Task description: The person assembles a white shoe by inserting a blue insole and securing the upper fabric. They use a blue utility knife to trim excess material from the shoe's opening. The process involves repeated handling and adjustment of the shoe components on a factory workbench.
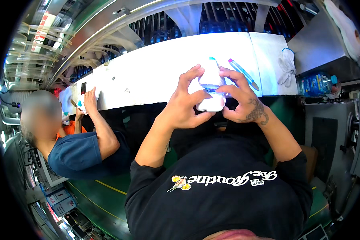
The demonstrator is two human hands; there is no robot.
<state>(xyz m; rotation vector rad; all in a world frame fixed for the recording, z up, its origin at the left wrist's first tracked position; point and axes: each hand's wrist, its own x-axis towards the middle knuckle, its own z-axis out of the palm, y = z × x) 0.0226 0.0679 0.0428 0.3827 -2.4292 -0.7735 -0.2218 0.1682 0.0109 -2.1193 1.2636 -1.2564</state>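
Both my hands hold a white, rounded, bottle-like plastic piece (210, 105) just above the near edge of the white worktop. My left hand (185, 100) grips its left side, with the thumb low and the fingers higher up. On the opposite side my right hand (241, 100) closes round it, the fingertips pressing near its middle. A bluish band crosses the piece between my fingers. Glare washes out its upper part, so its full shape cannot be made out. Just beyond my right hand lies a slim blue tool with a pink end (243, 73), seemingly a knife.
White gloves (286, 68) lie at the right end of the worktop (148, 76). A clear bottle with a blue cap (318, 84) stands beyond that end. On the left, a co-worker in a dark blue shirt (80, 154) handles a white and blue item. Machinery lines the far side.
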